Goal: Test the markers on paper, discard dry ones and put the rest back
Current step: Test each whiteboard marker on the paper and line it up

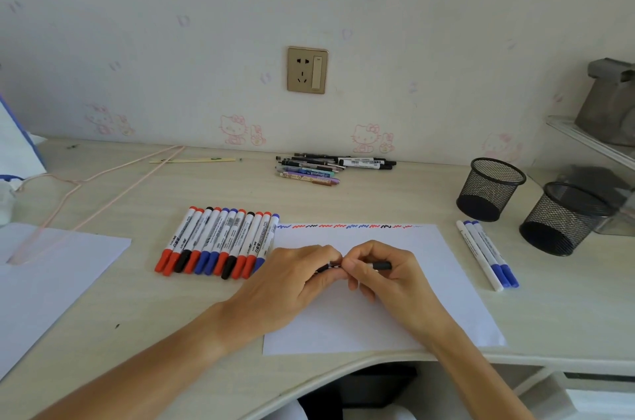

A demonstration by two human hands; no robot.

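Over a white sheet of paper, my left hand and my right hand both grip one dark pen, fingers curled round it; only its right end and a short middle part show. A line of red, blue and black scribbles runs along the sheet's far edge. Left of the sheet lies a tight row of several capped markers in red, blue and black. Three thin markers, two with blue caps and one white, lie right of the sheet.
Two black mesh pen cups stand at the right. A pile of several pens lies by the wall. Another white sheet and a pink cord are at the left. The desk's curved front edge is close.
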